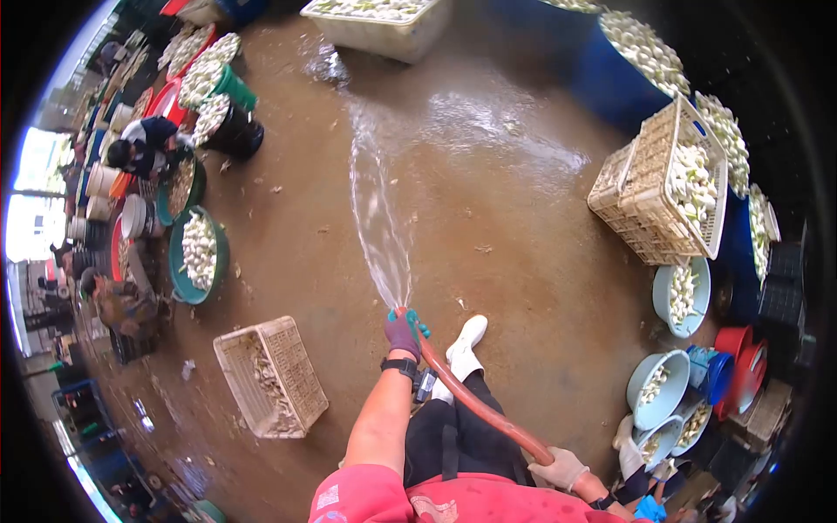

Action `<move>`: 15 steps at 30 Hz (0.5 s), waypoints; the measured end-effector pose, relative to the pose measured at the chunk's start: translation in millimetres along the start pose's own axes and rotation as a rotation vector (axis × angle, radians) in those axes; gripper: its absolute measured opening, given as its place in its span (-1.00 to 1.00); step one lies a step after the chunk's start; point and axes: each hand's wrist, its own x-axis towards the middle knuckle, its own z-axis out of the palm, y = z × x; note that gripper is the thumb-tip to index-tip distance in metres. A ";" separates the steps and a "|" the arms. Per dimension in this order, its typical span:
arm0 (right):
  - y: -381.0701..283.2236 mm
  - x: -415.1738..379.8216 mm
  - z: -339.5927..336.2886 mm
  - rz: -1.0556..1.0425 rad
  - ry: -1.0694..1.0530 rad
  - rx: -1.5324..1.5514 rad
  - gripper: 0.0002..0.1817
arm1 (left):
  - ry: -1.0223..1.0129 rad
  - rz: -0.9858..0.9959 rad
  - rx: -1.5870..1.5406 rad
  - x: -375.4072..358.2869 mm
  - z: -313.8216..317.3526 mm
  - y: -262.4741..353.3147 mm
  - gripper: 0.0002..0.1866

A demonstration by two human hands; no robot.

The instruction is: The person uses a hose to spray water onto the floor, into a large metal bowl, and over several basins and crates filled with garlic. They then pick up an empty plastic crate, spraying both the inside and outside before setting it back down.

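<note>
My left hand [404,333], in a purple and green glove, is wrapped round the front end of a red hose [484,410]. Water [379,209] sprays from the hose tip forward onto the wet brown floor [488,235]. Farther back along the hose, my right hand [562,468], in a pale glove, grips it near my right hip. The hose runs slantwise across my legs between the two hands. A white boot [467,340] shows just right of my left hand.
A beige crate [301,366] with pale pieces lies to the left. Stacked crates [641,187], blue tubs [689,296] and red buckets [741,370] line the right. Several people sit at the left among basins [218,261]; another person's gloved hands [626,444] are at the lower right.
</note>
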 end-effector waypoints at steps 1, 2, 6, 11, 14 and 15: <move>5.7 -1.3 3.2 0.000 -0.028 -0.073 -0.54 | 0.061 -0.021 -0.058 -8.9 -17.5 -7.7 -0.90; 8.5 -2.7 5.3 -0.002 -0.060 -0.149 -0.58 | 0.080 -0.024 -0.093 -12.9 -38.6 -18.9 -0.90; -1.0 -6.0 17.2 0.028 -0.163 -0.284 -0.47 | 0.183 -0.071 -0.223 -22.6 -111.8 -45.6 -0.89; -4.1 20.7 46.6 -0.053 -0.069 -0.281 -0.45 | 0.041 0.076 -0.319 -11.1 -138.2 -5.0 -0.83; -41.5 40.4 65.3 -0.249 -0.017 -0.242 -0.63 | -0.056 0.201 -0.336 -24.8 -134.8 42.2 -0.70; -58.1 44.8 71.1 -0.262 -0.004 -0.279 -0.62 | -0.064 0.214 -0.351 -27.5 -134.1 52.6 -0.69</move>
